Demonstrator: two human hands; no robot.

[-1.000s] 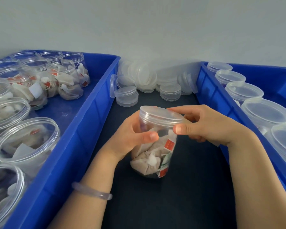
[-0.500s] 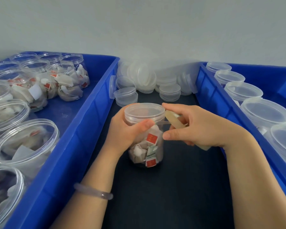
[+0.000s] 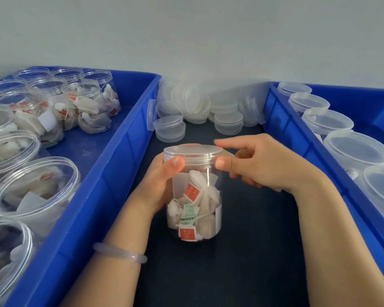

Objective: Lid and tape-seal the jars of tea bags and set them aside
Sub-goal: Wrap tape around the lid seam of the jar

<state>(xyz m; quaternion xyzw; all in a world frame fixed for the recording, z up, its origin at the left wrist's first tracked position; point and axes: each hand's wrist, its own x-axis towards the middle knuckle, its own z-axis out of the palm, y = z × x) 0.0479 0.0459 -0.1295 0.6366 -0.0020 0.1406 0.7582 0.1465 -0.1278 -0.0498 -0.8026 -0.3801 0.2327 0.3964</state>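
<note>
Centre frame, upright on the dark surface (image 3: 231, 262): jar (image 3: 195, 202) of tea bags, clear lid (image 3: 193, 152) seated on top. Left hand (image 3: 157, 182) wrapped round the upper body, fingers curled behind, thumb pressed at the lid's lower edge. Right hand (image 3: 262, 165) at the lid's right side, thumb against the skirt and forefinger reaching over the far rim, pinching it. Lower fingers curled, anything held there hidden. Pale strip just beside the lid, possibly tape, too faint to confirm.

Likely risks from here: a lid cross-threaded or left half-turned if twisted off level. Tape wrinkled or laid off the seam, with the jar slipping round in the left grip. A tall jar tipped by a sideways push at the top.

Narrow lane for moving: left bin wall (image 3: 111, 173) close at frame left, holding open jars (image 3: 31, 187). Right bin wall (image 3: 297, 138) close at frame right, holding lidded jars (image 3: 355, 149). Heap of loose lids (image 3: 195, 103) near, toward upper centre. Open room mainly toward the bottom of the frame, between the forearms.
</note>
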